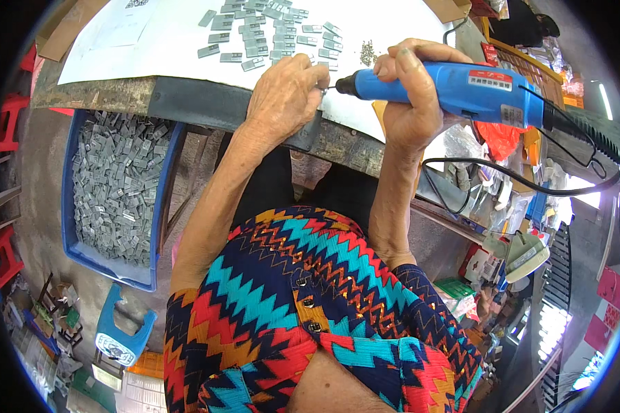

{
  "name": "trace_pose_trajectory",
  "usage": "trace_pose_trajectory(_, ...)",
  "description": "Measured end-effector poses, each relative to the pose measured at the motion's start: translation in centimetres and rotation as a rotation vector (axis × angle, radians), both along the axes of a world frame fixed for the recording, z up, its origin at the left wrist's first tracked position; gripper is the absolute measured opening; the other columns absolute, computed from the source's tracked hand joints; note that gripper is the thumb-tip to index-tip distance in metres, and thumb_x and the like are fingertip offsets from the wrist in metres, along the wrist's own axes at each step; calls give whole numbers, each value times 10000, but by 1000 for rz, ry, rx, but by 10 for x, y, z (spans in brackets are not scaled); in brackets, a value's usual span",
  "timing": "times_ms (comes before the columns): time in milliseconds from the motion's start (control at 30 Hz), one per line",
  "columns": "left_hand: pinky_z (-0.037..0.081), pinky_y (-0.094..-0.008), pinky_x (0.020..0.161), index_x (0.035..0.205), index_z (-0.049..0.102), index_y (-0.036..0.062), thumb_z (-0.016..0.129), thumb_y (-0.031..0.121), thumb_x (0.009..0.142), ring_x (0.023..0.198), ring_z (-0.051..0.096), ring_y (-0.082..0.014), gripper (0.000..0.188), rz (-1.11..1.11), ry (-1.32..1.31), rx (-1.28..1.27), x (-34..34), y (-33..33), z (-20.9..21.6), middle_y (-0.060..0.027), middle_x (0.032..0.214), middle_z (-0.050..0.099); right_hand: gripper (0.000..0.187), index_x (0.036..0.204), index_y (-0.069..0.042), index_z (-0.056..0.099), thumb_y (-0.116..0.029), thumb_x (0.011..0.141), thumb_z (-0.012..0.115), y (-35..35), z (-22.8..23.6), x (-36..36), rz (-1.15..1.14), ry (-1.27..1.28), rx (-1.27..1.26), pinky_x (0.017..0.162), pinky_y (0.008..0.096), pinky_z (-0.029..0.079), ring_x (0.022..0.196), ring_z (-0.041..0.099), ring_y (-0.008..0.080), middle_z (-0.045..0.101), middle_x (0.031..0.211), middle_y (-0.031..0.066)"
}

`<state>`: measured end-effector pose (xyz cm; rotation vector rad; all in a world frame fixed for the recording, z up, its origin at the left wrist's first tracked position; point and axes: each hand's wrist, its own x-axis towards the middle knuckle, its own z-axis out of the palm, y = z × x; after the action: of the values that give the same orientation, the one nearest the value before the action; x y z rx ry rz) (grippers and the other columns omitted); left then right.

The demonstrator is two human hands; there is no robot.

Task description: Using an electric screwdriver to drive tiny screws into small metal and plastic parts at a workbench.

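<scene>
My right hand is wrapped around a blue electric screwdriver, held nearly level above the table's front edge. Its thin bit points left and reaches the fingertips of my left hand. Those fingers are closed in a pinch; what sits between them is mostly hidden. Beyond my left hand, several flat grey rectangular pieces lie in loose rows on the white sheet. A small heap of tiny screws lies on the sheet, beyond the screwdriver's nose.
A blue crate full of similar grey pieces stands below the table's left side. A black cable loops from the screwdriver's back end. Cluttered goods line the right side. A blue stool and a red stool stand at left.
</scene>
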<state>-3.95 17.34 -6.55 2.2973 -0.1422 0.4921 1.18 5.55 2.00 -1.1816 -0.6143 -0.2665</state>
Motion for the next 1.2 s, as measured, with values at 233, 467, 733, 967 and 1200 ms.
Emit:
trace_pose_trajectory(233,421,-357,653,842,562,61,578,52,706,729,510,-241,137,2,-19,-45,1,0,-5,-77,731,479,199,859,20,537,29,685,634,-3,-1,-1,-25,-11,-3,550,275,514,542,602,142,601,656,88)
trace_pose_trajectory(467,433,-354,662,863,578,58,590,50,711,728,521,-234,152,3,-15,-25,0,0,-3,-74,747,495,189,849,18,547,20,685,641,-5,-3,1,-43,-44,-39,562,276,518,545,609,144,608,658,90)
trace_pose_trajectory(733,451,-338,675,853,607,57,602,49,726,754,551,-229,127,3,26,9,0,1,-1,-71,774,537,190,843,20,540,29,682,640,-8,-2,-1,-34,-11,-4,556,271,515,542,606,142,605,656,89)
trace_pose_trajectory(967,454,-323,639,854,597,48,604,38,720,707,550,-206,134,12,5,-48,0,0,-1,-69,750,537,224,872,30,527,40,676,636,-11,-1,0,-41,-29,-3,547,271,513,534,603,144,601,662,99)
trace_pose_trajectory(1200,449,-324,639,837,579,32,602,54,724,696,542,-206,118,-4,7,-30,1,1,-3,-78,741,531,256,904,31,506,39,681,631,-16,-3,2,-42,-5,50,544,296,522,524,595,155,594,675,108)
